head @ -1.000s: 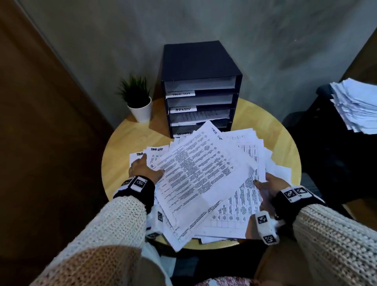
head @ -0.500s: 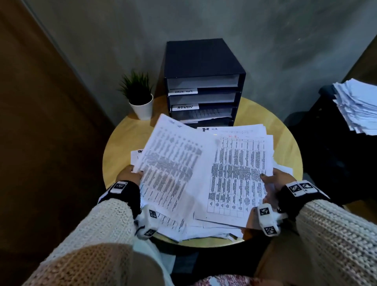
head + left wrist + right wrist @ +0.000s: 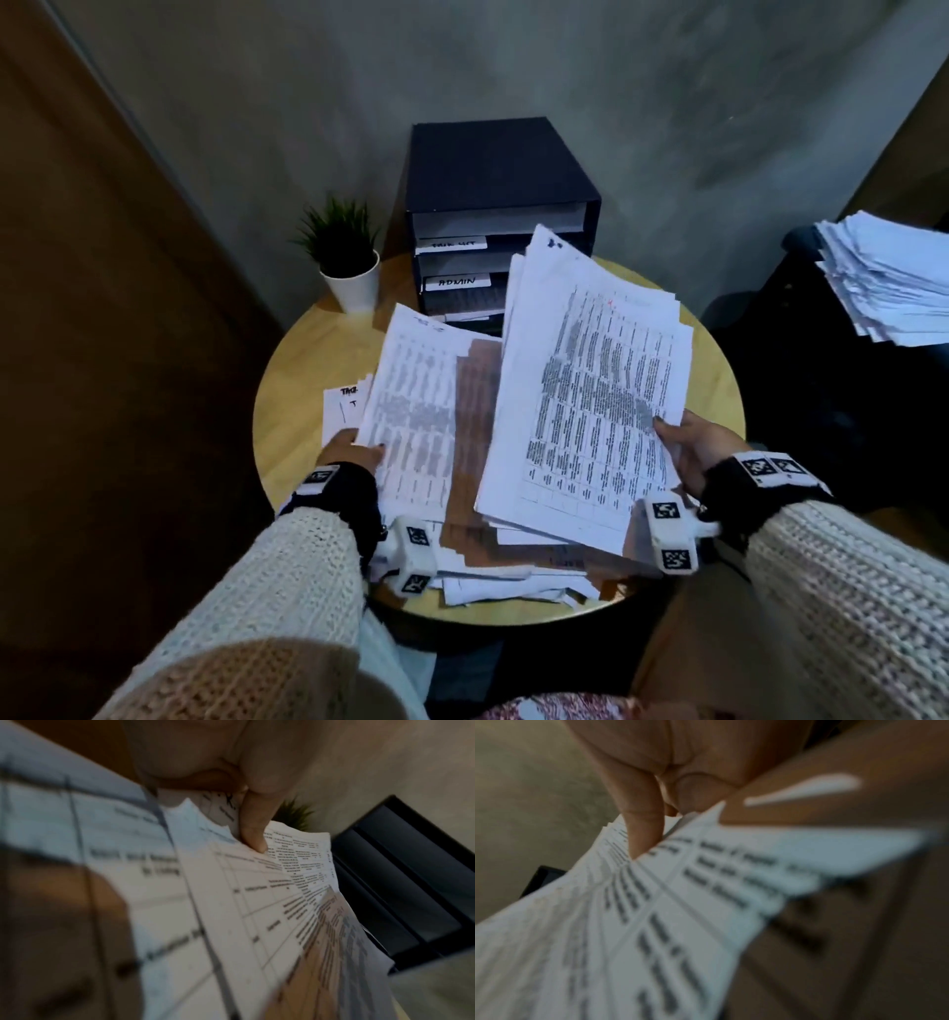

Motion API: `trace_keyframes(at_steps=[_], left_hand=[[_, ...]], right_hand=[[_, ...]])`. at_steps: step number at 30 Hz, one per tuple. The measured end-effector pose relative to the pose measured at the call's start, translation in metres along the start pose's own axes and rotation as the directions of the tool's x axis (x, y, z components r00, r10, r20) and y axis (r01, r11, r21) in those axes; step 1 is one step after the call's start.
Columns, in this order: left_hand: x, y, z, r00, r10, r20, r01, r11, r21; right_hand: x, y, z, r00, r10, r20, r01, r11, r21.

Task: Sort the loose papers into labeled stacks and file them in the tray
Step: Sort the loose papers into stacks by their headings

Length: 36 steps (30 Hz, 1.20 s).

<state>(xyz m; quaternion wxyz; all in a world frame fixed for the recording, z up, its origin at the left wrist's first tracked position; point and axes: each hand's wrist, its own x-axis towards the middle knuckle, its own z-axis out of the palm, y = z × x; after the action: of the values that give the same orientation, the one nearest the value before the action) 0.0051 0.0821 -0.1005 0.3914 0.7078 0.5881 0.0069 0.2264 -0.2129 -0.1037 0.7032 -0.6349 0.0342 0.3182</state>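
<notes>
My left hand pinches a sheaf of printed sheets by its near edge, and my right hand grips a thicker bundle, tilted up off the counter. Loose papers lie beneath both hands. Beyond them stands the labeled tray.
</notes>
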Motion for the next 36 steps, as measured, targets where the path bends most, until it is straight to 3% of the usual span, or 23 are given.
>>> trace_keyframes(at_steps=[2, 7, 8, 11, 12, 15, 18, 21, 27, 29, 33, 36], left_hand=[[-0.006, 0.004, 0.015, 0.998, 0.026, 0.061, -0.027, 1.0, 0.015], [-0.021, 0.011, 0.044, 0.966, 0.103, 0.238, -0.137, 0.982, 0.133], [-0.02, 0.011, 0.047, 0.965, 0.109, 0.238, -0.144, 0.981, 0.134], [-0.01, 0.008, 0.041, 0.987, 0.088, 0.136, -0.102, 0.99, 0.099], [-0.005, 0.004, 0.037, 0.995, 0.052, 0.082, -0.063, 0.99, 0.13], [0.015, -0.01, 0.019, 0.995, -0.095, -0.034, 0.1, 0.967, 0.233], [0.037, -0.019, 0.01, 0.976, -0.218, -0.014, 0.214, 0.943, 0.253], [0.042, -0.02, 0.005, 0.967, -0.255, 0.017, 0.242, 0.935, 0.26], [0.038, -0.025, 0.002, 0.988, -0.133, -0.08, 0.147, 0.965, 0.218], [0.033, -0.023, 0.004, 0.996, -0.07, -0.058, 0.081, 0.973, 0.218], [0.017, -0.01, 0.012, 0.996, 0.082, 0.033, -0.084, 0.995, 0.047], [0.007, -0.004, 0.02, 0.988, 0.15, 0.033, -0.153, 0.978, 0.144]], right_hand=[[0.003, 0.002, 0.004, 0.997, 0.064, -0.047, -0.072, 0.974, -0.213], [0.001, 0.014, 0.011, 0.971, 0.153, -0.184, -0.235, 0.762, -0.604], [0.0, 0.017, 0.013, 0.973, 0.131, -0.193, -0.228, 0.695, -0.682], [-0.006, 0.021, 0.02, 0.975, 0.086, -0.203, -0.22, 0.315, -0.923], [-0.004, 0.021, 0.021, 0.976, 0.108, -0.19, -0.213, 0.273, -0.938], [0.004, 0.018, 0.022, 0.968, 0.168, -0.188, -0.224, 0.231, -0.947], [0.006, 0.014, 0.027, 0.971, 0.161, -0.178, -0.219, 0.297, -0.929], [0.014, 0.018, 0.029, 0.968, 0.151, -0.2, -0.231, 0.229, -0.946], [0.023, 0.028, 0.026, 0.978, 0.132, -0.162, -0.167, 0.031, -0.985], [0.024, 0.03, 0.026, 0.979, 0.125, -0.162, -0.164, 0.007, -0.986], [0.022, 0.031, 0.028, 0.978, 0.129, -0.163, -0.157, -0.054, -0.986], [0.021, 0.029, 0.028, 0.978, 0.132, -0.162, -0.157, -0.045, -0.986]])
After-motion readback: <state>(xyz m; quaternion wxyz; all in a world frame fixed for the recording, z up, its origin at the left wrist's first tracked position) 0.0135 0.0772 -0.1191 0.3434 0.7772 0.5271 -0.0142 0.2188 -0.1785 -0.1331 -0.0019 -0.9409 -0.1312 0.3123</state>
